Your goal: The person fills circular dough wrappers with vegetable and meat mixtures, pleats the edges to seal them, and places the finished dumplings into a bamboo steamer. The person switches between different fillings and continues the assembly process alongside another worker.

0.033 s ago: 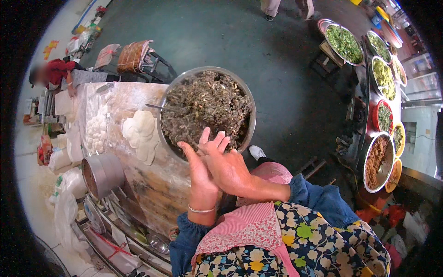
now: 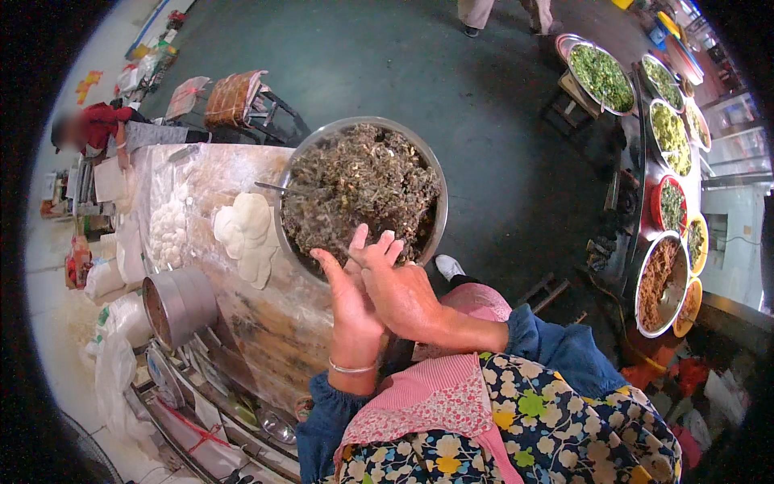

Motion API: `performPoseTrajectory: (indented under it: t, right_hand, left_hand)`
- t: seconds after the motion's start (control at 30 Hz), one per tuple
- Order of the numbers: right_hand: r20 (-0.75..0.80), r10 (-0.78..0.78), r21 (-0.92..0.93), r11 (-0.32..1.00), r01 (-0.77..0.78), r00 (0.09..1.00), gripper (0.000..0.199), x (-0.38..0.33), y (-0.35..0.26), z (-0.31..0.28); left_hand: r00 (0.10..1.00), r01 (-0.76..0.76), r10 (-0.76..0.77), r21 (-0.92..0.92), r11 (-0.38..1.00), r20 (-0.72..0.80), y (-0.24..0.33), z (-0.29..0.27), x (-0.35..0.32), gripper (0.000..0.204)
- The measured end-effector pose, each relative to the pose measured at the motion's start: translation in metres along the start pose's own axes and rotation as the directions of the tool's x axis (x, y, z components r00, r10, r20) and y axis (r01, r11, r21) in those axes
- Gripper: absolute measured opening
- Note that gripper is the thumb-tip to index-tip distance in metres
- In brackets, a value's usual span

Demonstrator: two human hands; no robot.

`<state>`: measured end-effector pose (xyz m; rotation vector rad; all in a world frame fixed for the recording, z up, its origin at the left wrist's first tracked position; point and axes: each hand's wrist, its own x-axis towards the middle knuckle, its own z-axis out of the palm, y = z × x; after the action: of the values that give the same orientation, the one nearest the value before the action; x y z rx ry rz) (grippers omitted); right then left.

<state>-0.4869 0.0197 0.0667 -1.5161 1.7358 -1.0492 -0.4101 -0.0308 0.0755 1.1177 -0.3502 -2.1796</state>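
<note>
My left hand (image 2: 355, 319) and my right hand (image 2: 407, 300) press together at the near rim of a large metal bowl (image 2: 443, 211). The right palm lies across the left, its fingers curled, while the left thumb points up. Whatever is between them is hidden. A dark, chopped filling (image 2: 363, 181) heaps the bowl, and a utensil handle (image 2: 269, 186) pokes out over its left rim. Left of the bowl, flat round dough wrappers (image 2: 246, 230) overlap in a pile on the floured table (image 2: 270, 335). Farther left lie several small dough pieces (image 2: 168, 234).
A metal cylinder (image 2: 181, 305) stands at the table's near left. Bowls of chopped greens (image 2: 601, 77) and a bowl of brown shreds (image 2: 657, 278) line the right side. A person in red (image 2: 101, 125) is at the far left; another person's legs (image 2: 476, 12) show at the top.
My hands keep almost the same place, with only slight finger movement. At the top, the other person's legs have shifted a little to the right.
</note>
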Motion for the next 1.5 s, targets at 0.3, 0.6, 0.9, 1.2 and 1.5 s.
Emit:
performPoseTrajectory:
  t: [0.3,0.6,0.9,1.2,1.5]
  right_hand:
    - [-0.003,-0.241,-0.162,0.958,0.237,0.971,0.04,0.001,0.005,-0.012]
    - [-0.086,-0.068,-0.024,0.998,0.066,0.994,0.027,0.002,0.023,-0.037]
    - [0.342,-0.095,-0.47,0.844,0.258,0.935,0.014,0.013,0.026,-0.076]
    - [0.469,0.126,-0.376,0.924,0.069,0.874,0.028,0.027,0.033,-0.045]
    - [-0.075,0.492,0.125,0.868,-0.481,0.868,0.035,0.098,0.133,-0.071]
  left_hand:
    - [0.997,0.081,-0.082,-0.16,0.984,0.0,-0.003,-0.015,0.0,0.067]
    - [0.976,0.15,-0.098,-0.28,0.948,0.193,0.005,-0.018,-0.014,0.054]
    - [0.945,-0.273,0.225,-0.195,0.942,-0.237,0.041,-0.069,-0.044,0.063]
    - [0.815,-0.347,0.364,0.125,0.93,-0.451,0.067,-0.14,-0.014,0.064]
    - [0.974,0.013,-0.014,-0.003,1.0,-0.224,0.105,-0.182,0.045,0.068]
